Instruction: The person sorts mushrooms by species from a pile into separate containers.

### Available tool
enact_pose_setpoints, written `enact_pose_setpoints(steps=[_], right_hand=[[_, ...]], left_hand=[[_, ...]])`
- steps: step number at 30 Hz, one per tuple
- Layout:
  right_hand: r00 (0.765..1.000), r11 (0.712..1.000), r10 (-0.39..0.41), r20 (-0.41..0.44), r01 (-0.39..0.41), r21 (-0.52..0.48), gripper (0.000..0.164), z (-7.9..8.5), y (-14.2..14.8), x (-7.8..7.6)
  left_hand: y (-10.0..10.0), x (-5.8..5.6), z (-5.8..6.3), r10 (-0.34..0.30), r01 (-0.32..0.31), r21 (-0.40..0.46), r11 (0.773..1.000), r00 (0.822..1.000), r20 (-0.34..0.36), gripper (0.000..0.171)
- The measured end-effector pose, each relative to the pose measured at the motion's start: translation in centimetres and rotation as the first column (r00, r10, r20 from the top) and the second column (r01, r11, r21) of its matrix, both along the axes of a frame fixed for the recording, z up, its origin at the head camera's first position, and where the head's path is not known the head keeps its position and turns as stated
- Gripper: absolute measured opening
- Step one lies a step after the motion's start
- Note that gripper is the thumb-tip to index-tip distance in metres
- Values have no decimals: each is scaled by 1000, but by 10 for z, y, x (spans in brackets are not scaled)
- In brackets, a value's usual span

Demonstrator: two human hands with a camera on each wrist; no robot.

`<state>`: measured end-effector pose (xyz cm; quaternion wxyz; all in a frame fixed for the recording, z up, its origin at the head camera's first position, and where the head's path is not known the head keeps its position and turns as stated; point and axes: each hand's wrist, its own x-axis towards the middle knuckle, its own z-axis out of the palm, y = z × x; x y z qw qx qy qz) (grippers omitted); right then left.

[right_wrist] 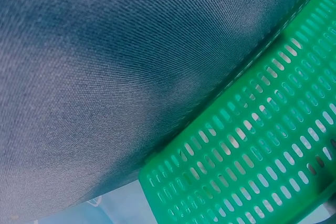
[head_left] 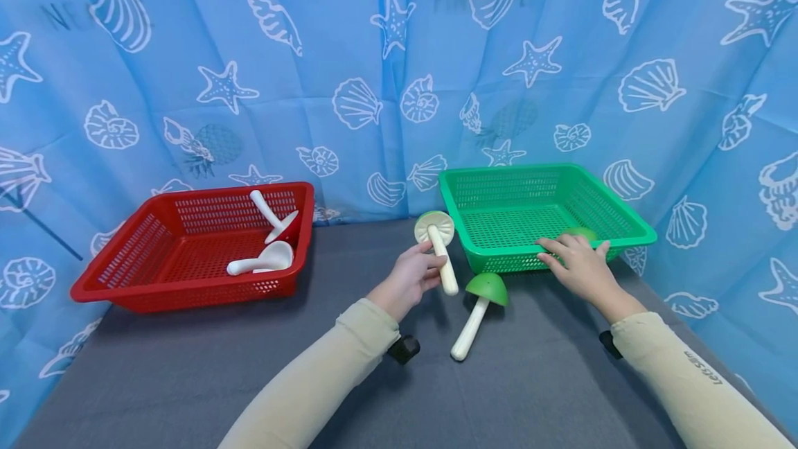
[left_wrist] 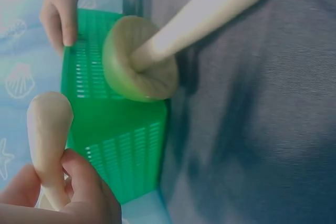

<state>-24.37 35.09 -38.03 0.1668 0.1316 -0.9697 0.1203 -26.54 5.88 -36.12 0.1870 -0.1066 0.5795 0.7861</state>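
Observation:
My left hand (head_left: 408, 283) grips a toy mushroom (head_left: 444, 265) by its pale stem, the gilled underside of its green-edged cap facing me. In the left wrist view, thumb and fingers pinch that stem (left_wrist: 50, 129). My right hand (head_left: 580, 267) is over the front rim of the green basket (head_left: 499, 258), fingers spread. Just beyond it, a green cap (head_left: 581, 233) shows inside the basket, partly hidden by the hand. A second green-capped mushroom (head_left: 488, 289) lies on the table between my hands. The right wrist view shows the basket's slotted wall (right_wrist: 236, 145) but no fingers.
On the left stands a red basket (head_left: 187, 291) holding white-stemmed mushrooms (head_left: 264, 210), one with a red cap visible. A dark grey cloth (head_left: 386, 400) covers the table. Behind hangs a blue curtain (head_left: 349, 54) with shell and starfish prints.

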Motion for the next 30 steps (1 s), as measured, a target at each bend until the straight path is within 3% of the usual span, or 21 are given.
enact_pose_setpoints(steps=[19,30], right_hand=[[1000,1000,-4,-27,4,2,33,-2,2,-1],[999,1000,4,-35,-5,-7,33,-2,1,1]], left_hand=[[38,-21,34,22,-21,68,997,1000,-20,56],[56,-34,40,67,-65,102,993,998,-19,56]])
